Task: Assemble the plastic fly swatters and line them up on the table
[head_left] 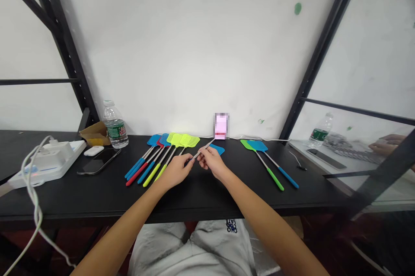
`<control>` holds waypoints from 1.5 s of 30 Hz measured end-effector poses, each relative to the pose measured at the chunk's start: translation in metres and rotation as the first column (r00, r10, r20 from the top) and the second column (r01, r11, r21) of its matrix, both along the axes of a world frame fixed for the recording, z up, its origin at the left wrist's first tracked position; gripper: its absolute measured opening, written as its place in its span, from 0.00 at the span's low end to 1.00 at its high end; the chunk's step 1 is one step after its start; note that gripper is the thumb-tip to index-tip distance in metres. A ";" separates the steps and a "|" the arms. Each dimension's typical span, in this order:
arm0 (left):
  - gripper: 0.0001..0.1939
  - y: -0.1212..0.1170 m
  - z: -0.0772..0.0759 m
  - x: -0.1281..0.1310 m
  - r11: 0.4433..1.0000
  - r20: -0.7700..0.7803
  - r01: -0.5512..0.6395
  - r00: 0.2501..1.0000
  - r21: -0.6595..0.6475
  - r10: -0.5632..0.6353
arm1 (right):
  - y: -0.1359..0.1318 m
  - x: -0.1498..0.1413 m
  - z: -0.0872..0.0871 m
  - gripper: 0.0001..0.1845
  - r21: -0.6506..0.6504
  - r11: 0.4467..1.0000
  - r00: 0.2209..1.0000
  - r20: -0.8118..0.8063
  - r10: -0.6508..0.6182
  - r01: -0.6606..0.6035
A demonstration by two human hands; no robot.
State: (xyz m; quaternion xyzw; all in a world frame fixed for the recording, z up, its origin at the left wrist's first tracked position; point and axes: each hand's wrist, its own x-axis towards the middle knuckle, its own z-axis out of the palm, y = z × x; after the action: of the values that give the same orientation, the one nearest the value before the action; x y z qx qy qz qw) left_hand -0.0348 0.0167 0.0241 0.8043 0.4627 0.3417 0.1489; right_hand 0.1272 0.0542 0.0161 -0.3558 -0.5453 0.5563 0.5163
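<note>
My left hand (178, 170) is closed round the lower end of a fly swatter (196, 155), where a bit of dark blue shows. My right hand (212, 161) pinches its thin silver shaft farther up. The shaft slants up and away to the right. Behind my right hand a blue swatter head (218, 149) shows in part; I cannot tell whether it belongs to the held shaft. Left of my hands several fly swatters (162, 157) lie fanned out, with blue, red and yellow handles. To the right lie a green swatter (275, 178) and a blue swatter (288, 177).
A lit phone (221, 126) leans on the wall at the back. At the left are a water bottle (116, 126), a cardboard box (95, 134), a dark phone (99, 162), a white case (94, 151) and a power strip (48, 165) with cables. Black posts flank the black table (207, 200).
</note>
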 end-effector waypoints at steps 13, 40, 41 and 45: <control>0.15 -0.002 0.002 0.002 0.992 -0.045 -0.024 0.999 0.125 0.030 | 0.001 0.002 -0.001 0.27 0.030 0.997 0.987 0.141 -0.077 0.073; 0.16 -0.004 -0.001 -0.002 0.987 -0.206 -0.096 0.971 0.126 0.121 | 0.025 0.031 0.005 0.16 -0.074 0.916 0.910 -0.113 -0.400 0.393; 0.16 -0.004 -0.001 -0.002 0.987 -0.224 -0.103 0.966 0.122 0.128 | 0.026 0.032 0.003 0.16 -0.077 0.915 0.909 -0.107 -0.403 0.396; 0.17 -0.003 -0.004 -0.003 0.987 -0.316 -0.136 0.936 0.085 0.156 | 0.035 0.037 -0.003 0.19 -0.030 0.913 0.913 0.008 -0.408 0.408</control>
State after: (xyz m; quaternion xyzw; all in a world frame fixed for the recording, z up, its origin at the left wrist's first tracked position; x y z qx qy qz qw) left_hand -0.0376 0.0139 0.0203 0.8169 0.5283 0.2305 0.0209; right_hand 0.1639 0.0890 0.0130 -0.4701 -0.4508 0.4445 0.6150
